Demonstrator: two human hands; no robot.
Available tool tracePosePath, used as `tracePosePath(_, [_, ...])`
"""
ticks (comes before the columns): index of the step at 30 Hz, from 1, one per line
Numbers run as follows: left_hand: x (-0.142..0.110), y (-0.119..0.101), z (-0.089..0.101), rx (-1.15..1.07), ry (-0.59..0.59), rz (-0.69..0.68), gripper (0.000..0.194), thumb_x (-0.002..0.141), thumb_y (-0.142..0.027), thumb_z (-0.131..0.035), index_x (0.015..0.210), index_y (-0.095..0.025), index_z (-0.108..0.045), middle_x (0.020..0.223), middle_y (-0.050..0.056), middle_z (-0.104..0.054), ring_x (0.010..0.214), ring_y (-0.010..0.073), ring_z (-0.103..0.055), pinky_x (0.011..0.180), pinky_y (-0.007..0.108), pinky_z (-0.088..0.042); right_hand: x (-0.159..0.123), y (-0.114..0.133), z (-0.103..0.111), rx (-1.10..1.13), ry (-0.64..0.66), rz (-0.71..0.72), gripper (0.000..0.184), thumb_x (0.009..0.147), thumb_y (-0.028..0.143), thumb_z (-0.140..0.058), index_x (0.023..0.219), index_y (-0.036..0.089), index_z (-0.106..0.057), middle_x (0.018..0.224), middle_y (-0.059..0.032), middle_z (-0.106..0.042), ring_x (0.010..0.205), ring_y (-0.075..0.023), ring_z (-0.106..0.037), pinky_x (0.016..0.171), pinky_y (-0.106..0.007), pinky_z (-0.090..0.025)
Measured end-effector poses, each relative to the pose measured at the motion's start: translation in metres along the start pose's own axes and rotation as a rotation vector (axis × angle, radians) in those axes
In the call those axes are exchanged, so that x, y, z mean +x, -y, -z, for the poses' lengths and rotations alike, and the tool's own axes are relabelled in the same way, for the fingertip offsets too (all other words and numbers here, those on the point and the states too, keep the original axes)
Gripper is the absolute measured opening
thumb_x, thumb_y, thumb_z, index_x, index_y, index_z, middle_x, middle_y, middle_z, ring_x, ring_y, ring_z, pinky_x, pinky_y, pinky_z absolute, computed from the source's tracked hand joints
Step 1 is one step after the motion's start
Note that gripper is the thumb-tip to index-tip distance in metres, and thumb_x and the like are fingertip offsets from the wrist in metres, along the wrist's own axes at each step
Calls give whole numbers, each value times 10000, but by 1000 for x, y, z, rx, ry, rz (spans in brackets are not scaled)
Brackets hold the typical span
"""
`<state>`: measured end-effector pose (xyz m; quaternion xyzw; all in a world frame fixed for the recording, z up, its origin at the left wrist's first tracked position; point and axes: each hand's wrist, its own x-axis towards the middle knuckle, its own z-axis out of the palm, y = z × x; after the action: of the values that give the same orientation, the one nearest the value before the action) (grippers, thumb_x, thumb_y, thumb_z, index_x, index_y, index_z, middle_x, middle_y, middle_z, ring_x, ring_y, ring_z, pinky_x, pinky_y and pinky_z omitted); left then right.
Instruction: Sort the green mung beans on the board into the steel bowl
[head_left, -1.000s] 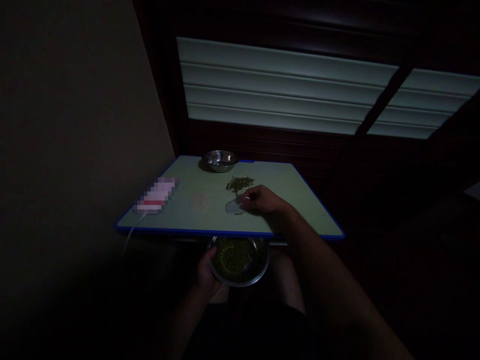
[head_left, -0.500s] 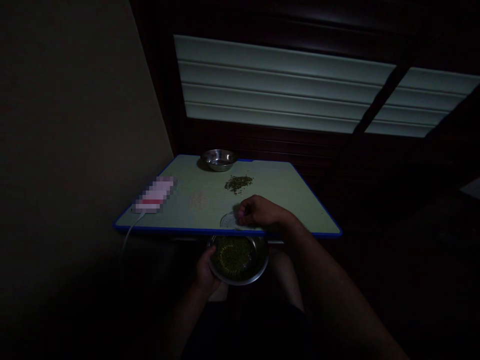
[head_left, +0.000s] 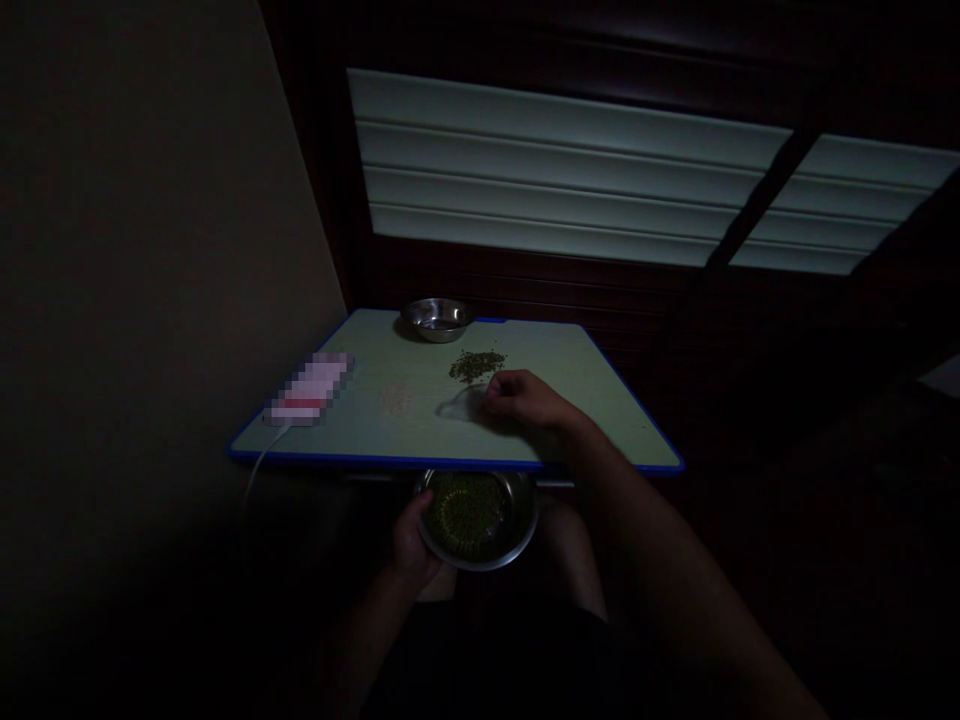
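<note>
My left hand [head_left: 414,540] grips the left rim of a metal bowl [head_left: 517,553] below the table's front edge. Small green grains, like mung beans [head_left: 466,520], lie in that bowl. Over the tabletop, my right hand [head_left: 517,396] has its fingers closed on a clear, thin piece with a rounded edge [head_left: 459,402], perhaps plastic; its exact kind is unclear in the dark. Just beyond the fingers a pile of green-brown grains [head_left: 472,366] is spread on the table.
The pale table [head_left: 360,435] has a blue edge. A second metal bowl [head_left: 442,333] stands at its back. On the left lies a blurred-out phone-like object [head_left: 311,390] with a white cable [head_left: 255,475]. A faint pinkish patch [head_left: 395,400] marks the surface. A wall rises at left.
My right hand has moved away from the front edge toward the grain pile, taking the clear piece along. The left hand and its bowl have stayed in place.
</note>
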<state>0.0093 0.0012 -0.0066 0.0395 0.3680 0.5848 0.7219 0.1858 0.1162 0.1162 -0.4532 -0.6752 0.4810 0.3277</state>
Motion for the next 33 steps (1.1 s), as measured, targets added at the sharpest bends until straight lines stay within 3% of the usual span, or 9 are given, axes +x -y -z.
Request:
tracePosePath(6, [1,0,0,4,17,20,205,719,-257,-575,787,-131,-722,813,123,-762,1014,339,-665,954,492,-474,39,-30,14,2,-589,53,133,604,252,-588,674,195,-490,564,37,-548,527,-114,-506,523,-230,-382])
tracePosePath(9, [-1,0,-3,9,-2,5,208,724,-247,-563,791,-131,-723,810,113,-765,988,322,-677,953,473,-479,45,-45,17,-123,-698,111,105,617,257,-562,690,190,-528,615,39,-543,586,-113,-496,576,-234,-389])
tracePosePath(13, [-3,-1,-6,0,-10,7,220,745,-235,-534,763,-124,-723,807,125,-765,973,319,-683,947,468,-484,41,-48,17,-276,-742,135,86,651,252,-539,706,190,-559,661,27,-575,648,-123,-517,643,-247,-401])
tracePosePath(20, [-2,0,-5,3,-31,11,215,754,-227,-541,776,-126,-730,764,98,-764,881,293,-707,929,455,-499,32,-42,18,-470,-832,19,110,682,215,-528,738,202,-622,747,-18,-657,706,-154,-559,691,-276,-415])
tracePosePath(24, [-2,0,-5,2,-27,1,211,751,-227,-543,759,-125,-728,754,102,-761,877,296,-707,932,458,-496,35,-45,19,-474,-767,6,130,685,217,-548,761,197,-652,766,-26,-678,708,-156,-579,684,-276,-423])
tracePosePath(33, [-2,0,-5,-20,-19,9,213,750,-216,-538,767,-123,-728,742,111,-755,949,317,-689,942,471,-486,36,-48,13,-405,-605,152,104,686,228,-567,737,181,-645,691,-4,-651,648,-131,-555,637,-251,-414])
